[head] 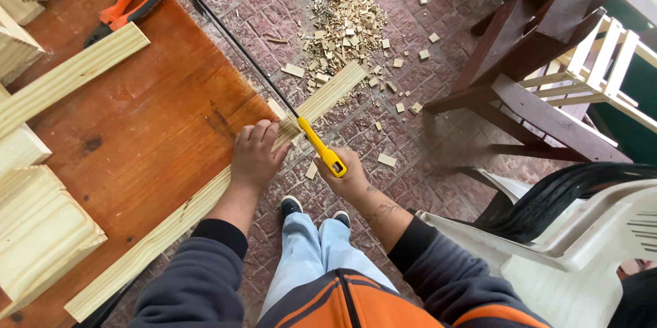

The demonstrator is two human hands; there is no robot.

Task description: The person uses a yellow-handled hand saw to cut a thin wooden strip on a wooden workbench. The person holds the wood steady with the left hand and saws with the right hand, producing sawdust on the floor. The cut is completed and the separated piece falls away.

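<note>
Your pale pine plank (205, 198) lies diagonally along the edge of the reddish wooden table (144, 129), its far end jutting out over the brick floor (424, 95). Your left hand (254, 157) presses it flat, fingers closed over the top. Your right hand (350, 176) is wrapped tight around the yellow handle of the saw (274, 92), whose thin black blade crosses the plank. Offcuts (345, 27) litter the open floor; white plastic chairs (582, 246) crowd your right elbow. Where the blade meets the wood is hard to make out.
</note>
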